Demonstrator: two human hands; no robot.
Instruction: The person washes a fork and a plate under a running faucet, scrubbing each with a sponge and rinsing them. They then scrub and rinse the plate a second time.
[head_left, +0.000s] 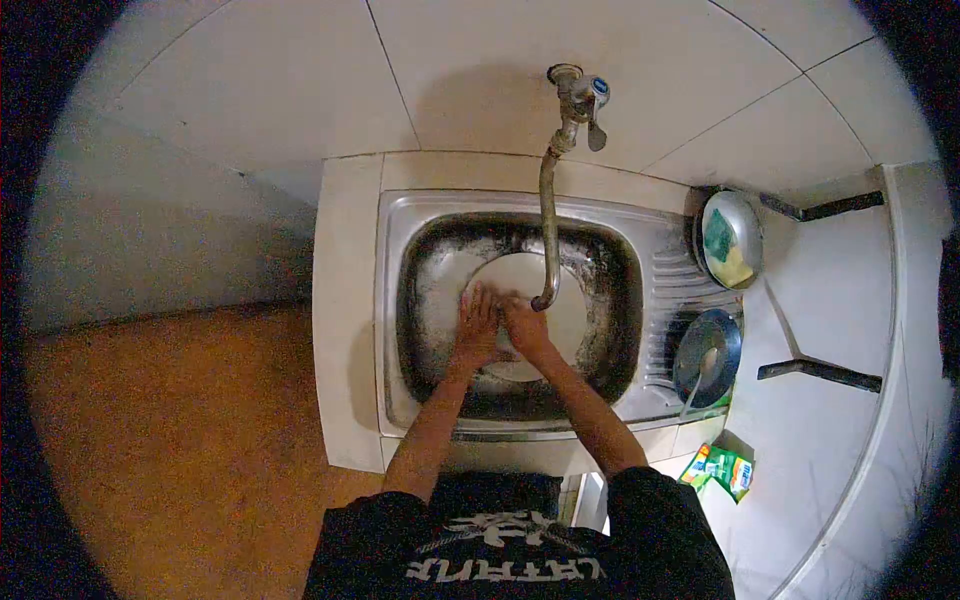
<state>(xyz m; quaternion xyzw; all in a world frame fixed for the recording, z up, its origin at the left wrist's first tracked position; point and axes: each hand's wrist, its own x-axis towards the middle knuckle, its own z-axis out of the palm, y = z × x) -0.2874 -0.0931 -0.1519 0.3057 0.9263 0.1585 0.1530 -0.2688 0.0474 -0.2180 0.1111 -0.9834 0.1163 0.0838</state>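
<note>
A pale round plate (pixel 563 335) lies in the basin of the steel sink (pixel 390 405). My left hand (pixel 479 318) rests on the left part of the plate with its fingers stretched out. Close beside it, my right hand (pixel 524 325) is over the middle of the plate, under the tap spout (pixel 549 250), its fingers curled in. Whatever the right fingers may hold is hidden and slightly blurred. Whether water is flowing from the spout cannot be made out.
On the ribbed drainboard (pixel 668 290) to the right, a metal bowl (pixel 745 215) holds a green scouring pad (pixel 717 236) and a yellow sponge (pixel 734 268). Below it sits a dark pan (pixel 690 365) with a spoon (pixel 700 378). A green packet (pixel 722 470) lies near the front right corner.
</note>
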